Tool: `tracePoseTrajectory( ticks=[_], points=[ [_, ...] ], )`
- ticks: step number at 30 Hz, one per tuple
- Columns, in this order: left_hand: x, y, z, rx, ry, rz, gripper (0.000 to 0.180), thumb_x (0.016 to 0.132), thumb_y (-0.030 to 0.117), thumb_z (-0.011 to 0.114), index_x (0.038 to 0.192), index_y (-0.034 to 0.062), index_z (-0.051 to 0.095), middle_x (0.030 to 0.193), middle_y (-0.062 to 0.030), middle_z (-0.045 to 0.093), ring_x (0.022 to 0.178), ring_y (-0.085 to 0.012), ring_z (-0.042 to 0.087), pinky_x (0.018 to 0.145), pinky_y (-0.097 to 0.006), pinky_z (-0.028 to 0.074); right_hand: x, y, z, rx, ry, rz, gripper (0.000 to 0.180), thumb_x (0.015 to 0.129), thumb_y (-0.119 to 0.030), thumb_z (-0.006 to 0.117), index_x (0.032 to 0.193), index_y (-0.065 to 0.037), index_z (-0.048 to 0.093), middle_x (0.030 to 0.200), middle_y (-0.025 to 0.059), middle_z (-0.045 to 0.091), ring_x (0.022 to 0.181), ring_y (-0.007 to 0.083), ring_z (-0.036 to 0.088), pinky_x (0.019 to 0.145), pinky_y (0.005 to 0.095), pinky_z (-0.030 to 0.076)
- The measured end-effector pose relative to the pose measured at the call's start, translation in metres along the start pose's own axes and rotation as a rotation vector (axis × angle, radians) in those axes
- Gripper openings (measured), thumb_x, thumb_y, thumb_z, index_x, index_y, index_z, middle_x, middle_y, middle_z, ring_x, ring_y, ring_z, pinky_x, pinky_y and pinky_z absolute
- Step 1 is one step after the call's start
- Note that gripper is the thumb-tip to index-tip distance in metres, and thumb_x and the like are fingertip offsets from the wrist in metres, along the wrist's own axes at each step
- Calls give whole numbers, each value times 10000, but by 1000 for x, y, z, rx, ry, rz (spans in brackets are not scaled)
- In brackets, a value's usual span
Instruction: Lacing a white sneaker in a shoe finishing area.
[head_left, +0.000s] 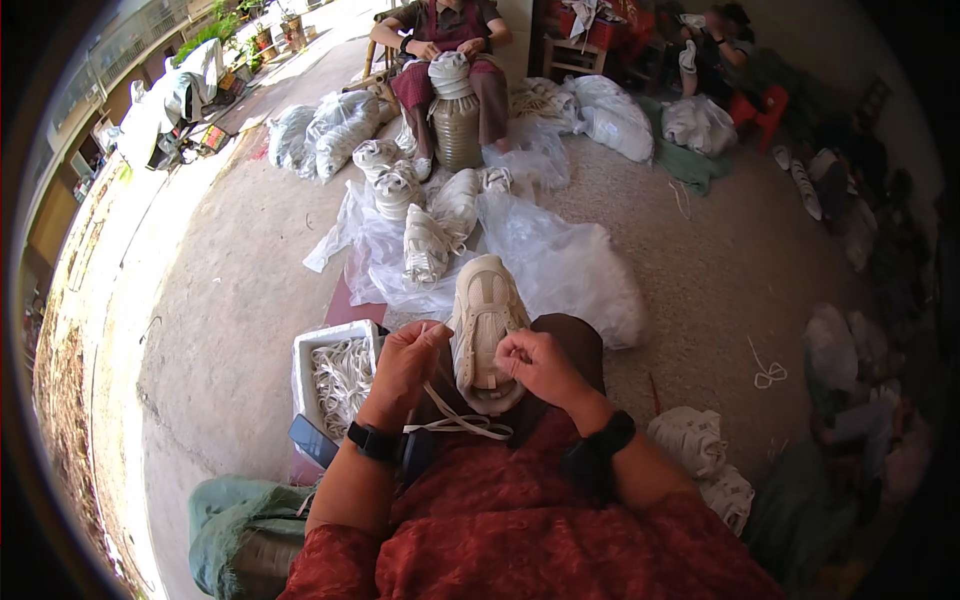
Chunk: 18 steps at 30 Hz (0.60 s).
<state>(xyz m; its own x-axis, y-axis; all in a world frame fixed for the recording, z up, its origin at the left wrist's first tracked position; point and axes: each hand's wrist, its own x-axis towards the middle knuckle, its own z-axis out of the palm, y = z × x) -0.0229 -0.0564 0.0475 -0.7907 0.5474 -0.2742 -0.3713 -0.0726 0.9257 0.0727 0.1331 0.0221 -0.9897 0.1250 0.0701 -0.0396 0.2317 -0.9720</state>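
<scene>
A beige sneaker point(483, 330) rests on my lap, toe pointing away from me. At its left edge, my left hand point(408, 362) is closed in a pinch on a pale shoelace point(455, 420), whose slack hangs in a loop over my lap. My right hand point(545, 368) is closed with its fingertips against the right side of the lacing area; what they grip there is hidden. Left of my knees, a white foam box point(302, 385) holds a heap of loose white laces point(342, 382). A blue phone-like object point(312, 441) leans at the box's near corner.
Ahead lie bundled pale shoes point(425, 245) and clear plastic bags point(565, 265). Beyond them a seated person point(452, 40) works over a ribbed jar point(458, 135). More shoes point(690, 440) sit by my right side, green netting point(235, 520) at my left. A loose lace point(768, 372) lies on the floor.
</scene>
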Motion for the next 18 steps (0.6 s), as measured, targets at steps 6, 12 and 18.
tracePoseTrajectory(
  ticks=[6,12,18],
  points=[
    [39,-7,8,258,-11,-74,160,875,195,598,842,47,650,540,89,444,442,-13,341,413,-190,251,57,43,-16,-14,153,176,132,735,-56,667,684,-22,549,628,-19,529,608,59,464,529,239,389],
    [67,-16,4,365,-92,-25,137,795,136,623,795,8,671,633,46,562,523,-34,439,467,-219,335,74,59,-11,-62,204,207,230,659,-117,722,619,-23,516,567,52,532,548,129,491,512,309,408],
    [88,-25,0,578,-130,62,210,722,154,603,700,-51,640,592,-11,575,562,-74,499,512,-266,407,77,64,-9,-152,199,224,257,638,-137,735,606,-28,504,555,81,534,537,165,512,516,328,417]
  ],
)
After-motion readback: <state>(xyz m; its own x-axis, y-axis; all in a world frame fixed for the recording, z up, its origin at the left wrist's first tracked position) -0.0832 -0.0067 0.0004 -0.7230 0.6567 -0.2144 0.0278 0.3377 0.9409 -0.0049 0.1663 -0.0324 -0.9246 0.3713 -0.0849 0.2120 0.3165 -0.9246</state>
